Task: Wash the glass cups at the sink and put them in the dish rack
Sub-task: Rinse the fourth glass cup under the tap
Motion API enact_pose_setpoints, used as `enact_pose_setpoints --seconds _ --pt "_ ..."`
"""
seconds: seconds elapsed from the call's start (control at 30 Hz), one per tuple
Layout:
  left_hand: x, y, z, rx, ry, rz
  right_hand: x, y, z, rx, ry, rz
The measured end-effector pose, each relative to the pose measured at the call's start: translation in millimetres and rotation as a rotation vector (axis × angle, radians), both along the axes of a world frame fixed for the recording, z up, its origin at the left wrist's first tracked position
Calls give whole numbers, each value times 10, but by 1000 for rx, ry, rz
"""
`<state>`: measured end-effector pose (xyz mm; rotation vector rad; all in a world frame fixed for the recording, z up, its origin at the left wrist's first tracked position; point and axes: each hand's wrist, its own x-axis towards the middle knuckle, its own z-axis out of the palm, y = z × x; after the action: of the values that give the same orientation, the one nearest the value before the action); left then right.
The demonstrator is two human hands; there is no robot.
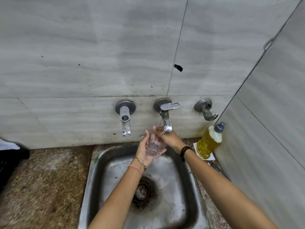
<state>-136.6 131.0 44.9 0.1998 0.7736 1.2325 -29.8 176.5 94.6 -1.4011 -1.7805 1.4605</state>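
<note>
A clear glass cup [154, 144] is held over the steel sink [178, 192], just below the spout of the middle tap [166, 120]. My left hand [144, 151] cradles the cup from the left and below, fingers curled round it. My right hand [168, 138] grips it from the right, at the rim side under the spout. Water splashes at the cup. No dish rack is in view.
A second tap [125, 119] sticks out of the tiled wall to the left, a smaller valve [206, 109] to the right. A bottle of yellow liquid soap [209, 141] stands at the sink's right corner. The drain [142, 190] holds debris. A dark object [11, 162] lies on the left counter.
</note>
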Motion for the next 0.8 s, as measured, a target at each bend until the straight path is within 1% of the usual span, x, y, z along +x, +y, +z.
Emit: enact_pose_setpoints --seconds 0.07,0.13,0.23,0.3,0.37,0.43,0.47,0.53,0.57,0.7,0.8 --pt "-57 10 -16 -11 -27 19 86 -8 8 -76 126 27" --pt "-81 1 -65 -9 -32 7 158 -36 -5 -107 206 29" --pt "-20 -29 -149 -31 39 -22 166 -92 -61 -67 195 -20" --pt "51 -26 -174 -83 133 19 142 -117 -65 -6 139 -66" --pt "108 2 -191 -178 315 113 157 -119 -81 69 95 -60" --pt "136 37 -199 -240 469 216 218 -134 -106 97 102 -39" --pt "143 55 -195 -251 542 233 253 -144 -124 97 117 -22" --pt "151 78 -159 -260 662 183 312 -166 -154 98 165 7" --pt "158 86 -128 -259 650 159 340 -175 -157 109 185 10" --pt "153 49 12 -245 361 112 449 -150 -181 92 268 -52" --pt "92 2 79 -195 292 104 536 -118 -188 12 322 -108"
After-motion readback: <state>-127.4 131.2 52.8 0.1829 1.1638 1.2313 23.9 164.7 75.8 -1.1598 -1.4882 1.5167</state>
